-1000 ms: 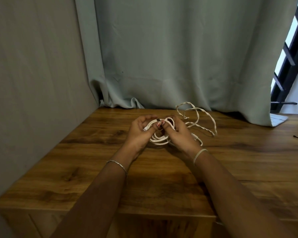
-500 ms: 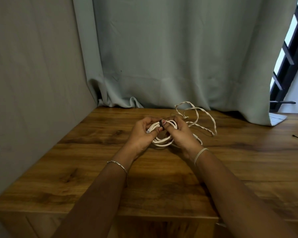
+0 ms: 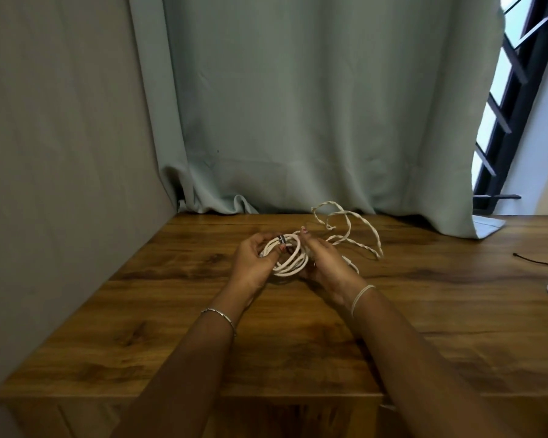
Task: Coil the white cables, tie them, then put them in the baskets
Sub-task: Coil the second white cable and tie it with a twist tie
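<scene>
above the wooden table [image 3: 298, 349], a coiled white cable [image 3: 288, 269] is gripped at its left side by the curled left hand [image 3: 253, 262] and held at its right by the right hand [image 3: 326, 263]; a dark tie [image 3: 281, 239] is wrapped round its top.

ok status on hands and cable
Left hand grips coiled white cable at its dark tie. Right hand against coil's right side, grip unclear. Loose twisted white cable lies behind.

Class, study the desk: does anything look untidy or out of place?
Yes. Behind the held coiled cable, a twisted white cable sprawls loose and uncoiled near the curtain. A black tie lies unused at the right of the table.
</scene>
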`<state>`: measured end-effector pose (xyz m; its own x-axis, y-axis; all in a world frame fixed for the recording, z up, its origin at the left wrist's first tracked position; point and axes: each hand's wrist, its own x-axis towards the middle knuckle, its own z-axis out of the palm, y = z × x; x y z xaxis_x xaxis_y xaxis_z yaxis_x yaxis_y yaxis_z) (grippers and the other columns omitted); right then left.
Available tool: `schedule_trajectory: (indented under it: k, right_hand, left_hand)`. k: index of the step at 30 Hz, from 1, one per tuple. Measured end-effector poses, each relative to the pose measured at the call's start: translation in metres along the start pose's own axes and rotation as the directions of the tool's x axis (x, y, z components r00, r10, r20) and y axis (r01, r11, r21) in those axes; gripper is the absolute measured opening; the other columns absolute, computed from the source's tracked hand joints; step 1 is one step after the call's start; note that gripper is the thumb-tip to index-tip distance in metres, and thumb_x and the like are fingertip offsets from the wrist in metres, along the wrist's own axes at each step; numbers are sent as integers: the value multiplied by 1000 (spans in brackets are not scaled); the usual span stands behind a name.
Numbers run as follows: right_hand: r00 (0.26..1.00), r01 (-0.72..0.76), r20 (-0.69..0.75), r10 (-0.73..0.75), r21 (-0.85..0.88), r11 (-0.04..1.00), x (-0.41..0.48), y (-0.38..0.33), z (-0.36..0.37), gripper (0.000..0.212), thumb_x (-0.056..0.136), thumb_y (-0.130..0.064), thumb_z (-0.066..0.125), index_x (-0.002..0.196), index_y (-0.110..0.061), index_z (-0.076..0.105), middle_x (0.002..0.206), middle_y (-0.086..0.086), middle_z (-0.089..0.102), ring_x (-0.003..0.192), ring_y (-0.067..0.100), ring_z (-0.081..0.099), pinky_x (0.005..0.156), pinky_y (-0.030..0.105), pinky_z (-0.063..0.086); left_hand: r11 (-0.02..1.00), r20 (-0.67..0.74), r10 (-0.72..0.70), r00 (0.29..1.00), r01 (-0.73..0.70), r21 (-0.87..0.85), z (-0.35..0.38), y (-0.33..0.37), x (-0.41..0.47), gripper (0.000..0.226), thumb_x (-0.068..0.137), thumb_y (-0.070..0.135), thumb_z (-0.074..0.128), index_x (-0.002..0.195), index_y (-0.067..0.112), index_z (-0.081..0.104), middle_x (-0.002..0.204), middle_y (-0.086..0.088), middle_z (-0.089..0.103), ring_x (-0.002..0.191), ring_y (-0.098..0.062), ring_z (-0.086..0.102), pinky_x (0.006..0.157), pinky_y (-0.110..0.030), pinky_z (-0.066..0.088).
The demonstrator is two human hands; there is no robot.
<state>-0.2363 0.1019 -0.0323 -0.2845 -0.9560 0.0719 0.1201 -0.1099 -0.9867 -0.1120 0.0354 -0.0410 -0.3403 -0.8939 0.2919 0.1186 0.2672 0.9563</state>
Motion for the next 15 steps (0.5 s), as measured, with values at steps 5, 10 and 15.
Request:
schedule_trajectory:
  k: [5,10,15]
  right_hand:
    - [998,-1,-57,3,47,999,-32,-10,-18,24,91,-28,63,109,-12,64,103,11,73,100,28,68,94,51,52]
    - [986,72,-147,-73,-16,997,-68,-27,-56,17,95,-12,56,109,-4,62,87,11,70,69,16,70,57,30,58]
    - [960,84,-255,-116,-133,987,-100,-36,-112,11,95,-8,55,104,-5,61,83,10,70,63,12,70,49,24,53]
  left_hand:
    - [999,35,-29,999,29,-13,25,3,-13,21,86,4,68,97,22,65,104,-10,72,93,-23,70,84,-42,58]
    - [995,68,-59,996,64,-75,73,12,-31,17,83,4,72,92,16,66,95,-14,72,88,-30,70,82,-42,57]
    - [976,225,-113,968,150,-156,131,17,-52,15,88,7,66,103,7,68,93,-12,73,81,-23,69,81,-38,55]
